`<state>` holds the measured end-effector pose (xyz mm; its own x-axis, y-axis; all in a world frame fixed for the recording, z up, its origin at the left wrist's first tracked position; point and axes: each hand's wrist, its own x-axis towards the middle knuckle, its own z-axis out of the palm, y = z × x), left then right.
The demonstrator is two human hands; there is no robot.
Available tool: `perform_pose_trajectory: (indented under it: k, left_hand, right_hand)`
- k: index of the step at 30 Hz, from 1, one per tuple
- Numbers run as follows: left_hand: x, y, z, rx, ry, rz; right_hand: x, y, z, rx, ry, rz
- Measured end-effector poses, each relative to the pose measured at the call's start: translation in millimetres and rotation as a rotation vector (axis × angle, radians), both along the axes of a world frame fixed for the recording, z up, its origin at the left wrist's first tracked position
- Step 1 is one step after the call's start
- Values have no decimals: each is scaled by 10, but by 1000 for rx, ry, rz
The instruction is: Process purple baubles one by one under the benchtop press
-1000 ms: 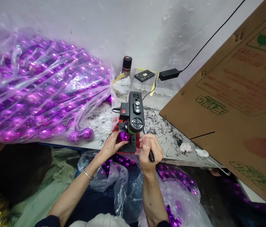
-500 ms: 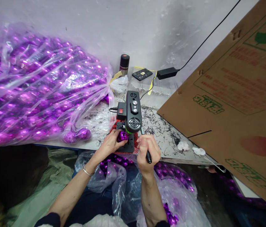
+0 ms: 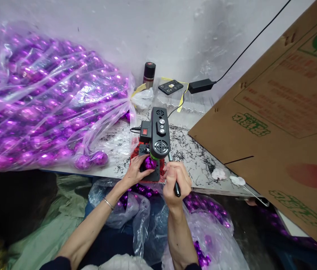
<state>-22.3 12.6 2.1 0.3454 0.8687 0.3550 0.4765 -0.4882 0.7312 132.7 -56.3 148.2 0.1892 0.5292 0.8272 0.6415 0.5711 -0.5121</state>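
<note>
Far L: big clear bag (image 3: pixel 48 108) of shiny purple balls on table (image 3: pixel 113 165), neck tied, pointing R. 2 balls (image 3: pixel 100 158) by its near R edge. L hand (image 3: pixel 135 170) half open, thumb + fingers curved round 1 purple ball (image 3: pixel 150 162), thumb on near side, fingers on far side. Ball sits over dark base (image 3: pixel 154 175), just under green-ringed head of blk machine (image 3: pixel 160 131); can't tell if head touches it. Red mat (image 3: pixel 162 165) under base. Blk can (image 3: pixel 149 74) upright, far, near bag neck. Switch box (image 3: pixel 145 131) w/ red switch on machine's L side. R hand (image 3: pixel 177 180) closed in fist round lever (image 3: pixel 178 190), R of machine, blk tip poking out near side. Phone-like item (image 3: pixel 170 87) lies far, blk adapter (image 3: pixel 201 86) just R of it. Dark bits (image 3: pixel 186 150) strewn on table. White wad (image 3: pixel 218 174) near edge, big carton (image 3: pixel 276 127) far R, tilted.
</note>
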Motion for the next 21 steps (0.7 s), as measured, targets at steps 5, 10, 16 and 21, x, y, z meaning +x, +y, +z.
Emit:
perform_pose_trajectory:
  k: [5,10,16,21]
  left_hand:
    - [4,37,-26,-6,53,-13]
    - [29,10,-53,-39,59,-2]
    - [36,4,-15,-75,37,-3]
    - [39,8,-1,-97,17,-20]
  right_hand:
    - [-7,-18,-59,-2,0,-12]
    - [-10,7,-362,47,28,3]
    - [-42,69,-658,130,53,-27]
    - [-75,94,-674,156,66,-65]
